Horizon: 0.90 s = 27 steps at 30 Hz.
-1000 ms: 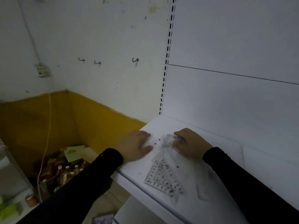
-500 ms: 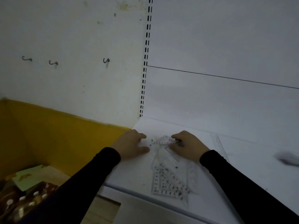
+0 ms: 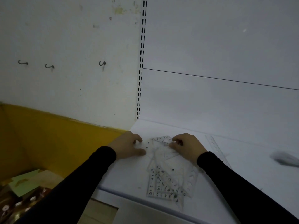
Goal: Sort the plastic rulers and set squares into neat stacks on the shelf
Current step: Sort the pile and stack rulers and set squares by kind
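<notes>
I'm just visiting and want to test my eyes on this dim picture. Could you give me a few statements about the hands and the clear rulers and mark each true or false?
1. Both hands, the left hand and the right hand, are on the white shelf. True.
2. The clear rulers and set squares lie in one tidy stack. False: they overlap at mixed angles.
3. A separate ruler lies right of the right hand. True.
4. The person wears white sleeves. False: the sleeves are black.
5. Three hooks are on the wall. True.
</notes>
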Tool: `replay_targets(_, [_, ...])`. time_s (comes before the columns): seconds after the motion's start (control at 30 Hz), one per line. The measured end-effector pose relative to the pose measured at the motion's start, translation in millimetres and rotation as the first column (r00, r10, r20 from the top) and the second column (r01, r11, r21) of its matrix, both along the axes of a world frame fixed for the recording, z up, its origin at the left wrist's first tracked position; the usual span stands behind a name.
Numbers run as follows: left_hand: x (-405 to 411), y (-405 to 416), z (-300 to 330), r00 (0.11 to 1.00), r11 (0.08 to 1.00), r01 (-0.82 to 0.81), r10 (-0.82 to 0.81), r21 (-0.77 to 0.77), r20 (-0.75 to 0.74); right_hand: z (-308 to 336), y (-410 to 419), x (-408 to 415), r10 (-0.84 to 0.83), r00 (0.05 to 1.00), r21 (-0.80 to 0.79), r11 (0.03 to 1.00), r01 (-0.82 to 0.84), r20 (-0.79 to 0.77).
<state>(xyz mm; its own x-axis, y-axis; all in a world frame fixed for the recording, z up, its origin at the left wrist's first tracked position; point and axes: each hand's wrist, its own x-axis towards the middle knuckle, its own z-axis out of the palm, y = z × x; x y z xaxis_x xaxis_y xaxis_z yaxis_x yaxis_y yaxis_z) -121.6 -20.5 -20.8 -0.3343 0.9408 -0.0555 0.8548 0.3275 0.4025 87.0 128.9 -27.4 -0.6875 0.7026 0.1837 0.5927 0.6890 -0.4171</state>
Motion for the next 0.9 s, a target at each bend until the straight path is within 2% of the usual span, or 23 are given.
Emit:
replay_targets(0.17, [-0.6, 1.0, -0.5, 0.999, 0.999, -0.044, 0.044, 0.021, 0.014, 2.4, 4.5, -4.9, -0.026, 1.000, -0.025, 0.999, 0.027, 0.014])
replay_targets(0.33, [3.6, 0.4, 0.0, 0.995, 0.995, -0.096, 0.095, 0.026, 0.012, 9.5, 11.3, -12.9, 0.005, 0.997, -0.153, 0.988, 0.006, 0.076])
replay_targets(0.43, [5.7, -1.3, -0.7, 0.994, 0.993, -0.111, 0.110, 0.050, 0.014, 6.9, 15.1, -13.3, -0.006, 0.999, -0.202, 0.979, 0.013, 0.036])
replay_targets(0.53, [8.2, -3.5, -2.5, 0.987, 0.983, -0.157, 0.153, 0.094, 0.047, 2.6, 16.9, -10.7, -0.023, 0.997, -0.240, 0.971, 0.005, -0.072])
replay_targets(0.73, [11.1, -3.6, -1.2, 0.984, 0.965, -0.172, 0.161, 0.197, 0.071, 2.9, 16.8, -6.5, 0.000, 0.980, -0.204, 0.978, -0.041, -0.197])
replay_targets(0.83, [11.2, -5.6, -1.2, 0.984, 0.956, -0.175, 0.165, 0.235, 0.063, 6.4, 15.6, -5.7, 0.043, 0.984, -0.179, 0.981, -0.074, -0.173])
replay_targets(0.9, [9.9, -7.5, -2.4, 0.986, 0.951, -0.167, 0.160, 0.259, 0.047, 5.6, 17.6, -7.4, 0.057, 0.993, -0.102, 0.993, -0.068, -0.102])
